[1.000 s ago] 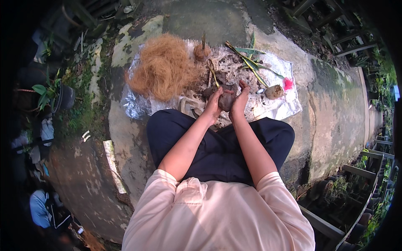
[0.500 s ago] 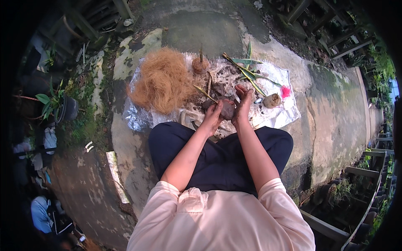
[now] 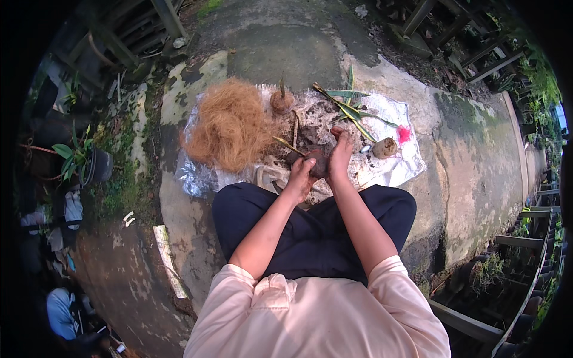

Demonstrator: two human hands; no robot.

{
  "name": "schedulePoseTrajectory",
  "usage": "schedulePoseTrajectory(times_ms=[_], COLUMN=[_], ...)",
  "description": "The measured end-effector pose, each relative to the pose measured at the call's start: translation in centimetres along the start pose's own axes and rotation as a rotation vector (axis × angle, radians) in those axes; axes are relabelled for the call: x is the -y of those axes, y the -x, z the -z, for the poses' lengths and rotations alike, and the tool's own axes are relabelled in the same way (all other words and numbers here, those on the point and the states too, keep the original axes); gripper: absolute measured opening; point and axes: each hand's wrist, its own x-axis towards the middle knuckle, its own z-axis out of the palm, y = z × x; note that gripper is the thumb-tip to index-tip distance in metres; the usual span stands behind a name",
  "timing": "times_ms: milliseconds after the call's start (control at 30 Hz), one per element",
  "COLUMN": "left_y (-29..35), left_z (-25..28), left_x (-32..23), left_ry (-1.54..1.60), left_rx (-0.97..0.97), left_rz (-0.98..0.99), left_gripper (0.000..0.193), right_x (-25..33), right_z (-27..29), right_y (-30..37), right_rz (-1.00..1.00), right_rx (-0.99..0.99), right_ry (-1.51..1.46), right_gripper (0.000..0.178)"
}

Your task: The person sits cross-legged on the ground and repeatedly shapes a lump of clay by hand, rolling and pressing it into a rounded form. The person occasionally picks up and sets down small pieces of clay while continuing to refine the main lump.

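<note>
A dark ball of moist soil [image 3: 319, 162] sits between my two hands, low over the sheet in front of my crossed legs. My left hand [image 3: 300, 179] is closed round its left and near side, thumb on top. A short yellow-green leaf cutting [image 3: 286, 144] slants out to the upper left of the ball; whether it is fixed in the soil I cannot tell. My right hand [image 3: 340, 156] rests its palm along the ball's right side, soil-stained fingers stretched out forward. Beyond lies more dark soil [image 3: 310, 135] on the white sheet [image 3: 407, 164].
Left is a big heap of brown coconut fibre [image 3: 230, 125]. A fibre-wrapped ball with a shoot [image 3: 282, 102] stands at the back. On the right lie long green-yellow leaves [image 3: 352, 113], a roll of pale twine [image 3: 384, 148] and pink string [image 3: 404, 134]. A potted plant [image 3: 100, 160] stands far left.
My right hand has turned and drawn in a little, its fingers now pointing more forward. The soil ball stays against my left hand. The whole view has shifted slightly.
</note>
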Motion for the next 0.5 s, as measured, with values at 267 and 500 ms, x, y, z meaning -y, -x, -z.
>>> schedulePoseTrajectory(times_ms=[267,500], left_y=[0.4,0.2], left_z=[-0.3,0.1], left_x=[0.1,0.0], left_ry=[-0.038,-0.001], left_rx=[-0.017,0.02], left_rz=[-0.024,0.005], left_gripper=[0.04,0.04], right_x=[1.3,1.3], right_z=[0.0,0.0], right_y=[0.9,1.0], right_rz=[-0.051,0.044], right_rx=[0.012,0.048], right_ry=[-0.02,0.058], right_gripper=[0.041,0.043])
